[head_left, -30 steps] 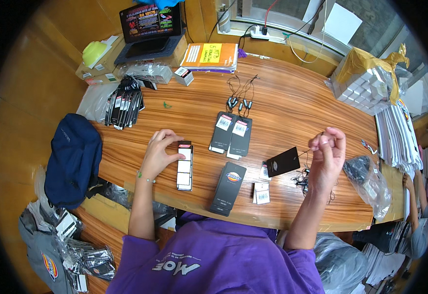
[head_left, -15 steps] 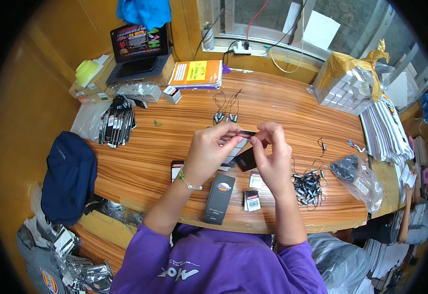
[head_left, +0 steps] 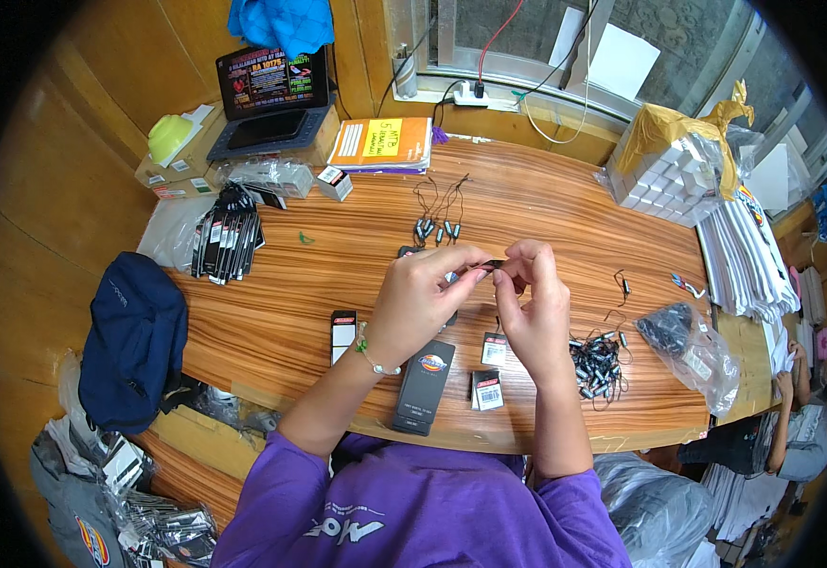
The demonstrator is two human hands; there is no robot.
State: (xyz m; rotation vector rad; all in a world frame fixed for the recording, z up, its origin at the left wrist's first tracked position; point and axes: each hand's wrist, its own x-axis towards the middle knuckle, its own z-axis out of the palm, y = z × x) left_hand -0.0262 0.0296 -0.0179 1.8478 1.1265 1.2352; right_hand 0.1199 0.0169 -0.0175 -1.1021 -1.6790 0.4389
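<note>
Between the fingertips of both hands is a thin black card (head_left: 492,266), seen nearly edge-on above the table. My left hand (head_left: 425,292) pinches its left end. Finger and thumb of my right hand (head_left: 536,308) close on the other end. Below the hands lies a long dark grey hang tag (head_left: 425,383) with an oval logo. Right of it are a small white-labelled tag (head_left: 494,348) and a small stack of tags (head_left: 487,390). A black-and-white tag (head_left: 343,333) lies by my left wrist. More dark items under the left hand are mostly hidden.
A pile of black tag strings (head_left: 599,364) lies right of my right forearm, with several more (head_left: 439,230) farther back. Bundled black tags (head_left: 227,239), a laptop (head_left: 271,99), a wrapped block of white boxes (head_left: 671,170) and a plastic bag (head_left: 693,350) surround the wooden table (head_left: 546,199).
The dark card that hung tilted below my fingers now shows almost edge-on. My left hand has shifted slightly right, and the fingertips of both hands are closer together.
</note>
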